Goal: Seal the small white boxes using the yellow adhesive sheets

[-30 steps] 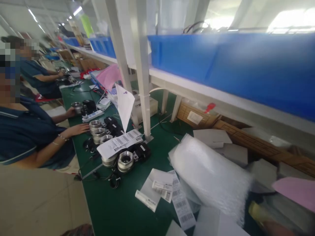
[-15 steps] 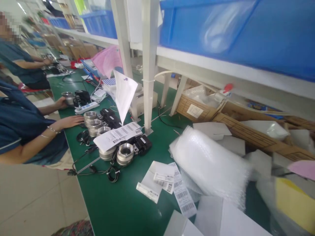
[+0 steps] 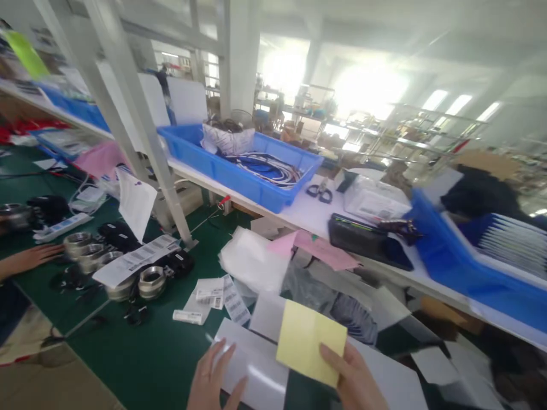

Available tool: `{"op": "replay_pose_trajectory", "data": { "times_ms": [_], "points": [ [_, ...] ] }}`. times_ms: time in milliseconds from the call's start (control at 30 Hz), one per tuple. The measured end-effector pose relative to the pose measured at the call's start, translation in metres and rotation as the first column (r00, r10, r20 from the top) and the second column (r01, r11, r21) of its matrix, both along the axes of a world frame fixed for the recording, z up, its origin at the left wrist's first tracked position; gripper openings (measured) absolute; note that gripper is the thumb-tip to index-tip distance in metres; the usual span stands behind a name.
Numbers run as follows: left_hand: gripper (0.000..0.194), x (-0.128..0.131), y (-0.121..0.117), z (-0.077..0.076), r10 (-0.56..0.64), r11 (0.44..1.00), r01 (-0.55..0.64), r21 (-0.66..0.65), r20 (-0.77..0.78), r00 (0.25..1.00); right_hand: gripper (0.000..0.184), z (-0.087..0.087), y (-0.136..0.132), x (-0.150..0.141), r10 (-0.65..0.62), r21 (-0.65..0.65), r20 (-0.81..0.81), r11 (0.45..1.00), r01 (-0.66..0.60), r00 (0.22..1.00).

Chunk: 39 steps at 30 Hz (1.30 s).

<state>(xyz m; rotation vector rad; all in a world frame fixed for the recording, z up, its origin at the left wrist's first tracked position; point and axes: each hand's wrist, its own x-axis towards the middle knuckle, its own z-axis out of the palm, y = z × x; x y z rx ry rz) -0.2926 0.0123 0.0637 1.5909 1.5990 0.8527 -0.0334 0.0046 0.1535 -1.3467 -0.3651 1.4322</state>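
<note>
A square of yellow paper [image 3: 305,340] is pinched between the thumb and fingers of my right hand [image 3: 356,373]. My left hand [image 3: 216,376], fingers spread, is over a glossy white box or card [image 3: 252,364] on the green table; whether it touches cannot be made out. Beyond the yellow paper lies another white card [image 3: 265,314]. Barcode label sheets [image 3: 236,302] rest just past my left hand, beside a stack of white bubble bags [image 3: 254,259].
Metal valves [image 3: 152,280] with black boxes and cables stand at the left under a printed sheet [image 3: 132,259]. A co-worker's hand [image 3: 32,259] is near them. A shelf above the table bears a blue bin [image 3: 231,171] of cables, scissors [image 3: 319,192] and another blue bin [image 3: 444,256].
The view has swung right and up. Both my hands have come into view, and the yellow paper, earlier lying at the right, is now in my right hand.
</note>
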Motion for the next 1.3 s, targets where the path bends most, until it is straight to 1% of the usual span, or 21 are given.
{"op": "replay_pose_trajectory", "data": {
  "times_ms": [33,67,100,167,200,233,267,300,367,433,500,567,667,733,800,900,967,1033,1133,1233,1300],
  "points": [
    [0.046,0.009,-0.003,0.016,-0.032,0.996,0.043,-0.073,0.152,0.988,0.049,0.007,-0.011,-0.005,0.035,0.021,-0.072,0.999,-0.034,0.997],
    [0.05,0.02,-0.007,0.033,-0.055,0.978,0.113,-0.174,0.309,0.95,0.049,0.015,-0.022,-0.009,0.059,0.04,-0.106,0.998,-0.055,0.993],
    [0.053,0.032,-0.01,0.052,-0.07,0.942,0.209,-0.263,0.455,0.888,0.05,0.021,-0.033,-0.011,0.083,0.055,-0.112,0.996,-0.077,0.99],
    [0.054,0.056,-0.018,0.088,-0.03,0.884,0.337,-0.325,0.68,0.733,0.05,0.033,-0.054,-0.01,0.145,0.068,-0.089,0.988,-0.139,0.985],
    [0.053,0.066,-0.022,0.104,0.021,0.864,0.36,-0.352,0.739,0.673,0.051,0.038,-0.064,-0.006,0.171,0.074,-0.079,0.983,-0.165,0.982],
    [0.05,0.075,-0.026,0.118,0.074,0.855,0.358,-0.375,0.771,0.632,0.051,0.042,-0.073,-0.001,0.184,0.085,-0.078,0.981,-0.177,0.98],
    [0.049,0.082,-0.029,0.129,0.119,0.852,0.343,-0.397,0.783,0.611,0.052,0.046,-0.081,0.005,0.182,0.104,-0.085,0.98,-0.173,0.98],
    [0.047,0.088,-0.033,0.139,0.151,0.852,0.322,-0.414,0.782,0.605,0.051,0.05,-0.088,0.012,0.168,0.131,-0.102,0.979,-0.154,0.981],
    [0.046,0.094,-0.041,0.153,0.17,0.857,0.296,-0.422,0.773,0.612,0.049,0.058,-0.102,0.026,0.12,0.189,-0.152,0.978,-0.09,0.981],
    [0.048,0.097,-0.051,0.163,0.162,0.853,0.299,-0.428,0.761,0.629,0.044,0.067,-0.113,0.039,0.071,0.222,-0.195,0.975,-0.026,0.978],
    [0.05,0.1,-0.062,0.171,0.155,0.849,0.298,-0.436,0.745,0.649,0.04,0.076,-0.123,0.048,0.03,0.222,-0.201,0.975,0.015,0.979],
    [0.049,0.103,-0.074,0.177,0.142,0.854,0.289,-0.434,0.727,0.672,0.038,0.085,-0.131,0.055,-0.002,0.212,-0.163,0.977,0.037,0.987],
    [0.05,0.105,-0.09,0.185,0.112,0.86,0.285,-0.423,0.702,0.704,0.038,0.097,-0.139,0.062,-0.01,0.198,-0.113,0.98,0.033,0.994],
    [0.052,0.103,-0.097,0.189,0.101,0.859,0.298,-0.417,0.708,0.699,0.038,0.102,-0.141,0.067,-0.002,0.193,-0.111,0.981,0.024,0.994],
    [0.05,0.099,-0.102,0.194,0.09,0.86,0.322,-0.395,0.74,0.667,0.037,0.104,-0.141,0.073,-0.006,0.193,-0.123,0.981,0.03,0.992],
    [0.043,0.096,-0.107,0.202,0.044,0.872,0.359,-0.334,0.784,0.619,0.038,0.102,-0.14,0.083,-0.028,0.169,-0.146,0.984,0.052,0.989],
    [0.042,0.097,-0.11,0.207,0.007,0.864,0.398,-0.309,0.797,0.604,0.04,0.098,-0.14,0.087,-0.051,0.13,-0.154,0.989,0.071,0.987],
    [0.049,0.1,-0.113,0.212,-0.02,0.846,0.44,-0.301,0.807,0.59,0.041,0.093,-0.143,0.089,-0.052,0.105,-0.177,0.992,0.071,0.983],
    [0.065,0.107,-0.117,0.219,-0.068,0.816,0.501,-0.288,0.813,0.579,0.04,0.086,-0.148,0.085,-0.003,0.109,-0.262,0.994,0.032,0.965],
    [0.065,0.116,-0.122,0.22,-0.108,0.814,0.526,-0.247,0.825,0.554,0.036,0.079,-0.155,0.078,0.01,0.14,-0.323,0.989,0.038,0.946],
    [0.067,0.121,-0.127,0.214,-0.106,0.806,0.547,-0.226,0.854,0.51,0.034,0.074,-0.159,0.074,0.005,0.154,-0.337,0.987,0.05,0.942]
  ]
}}
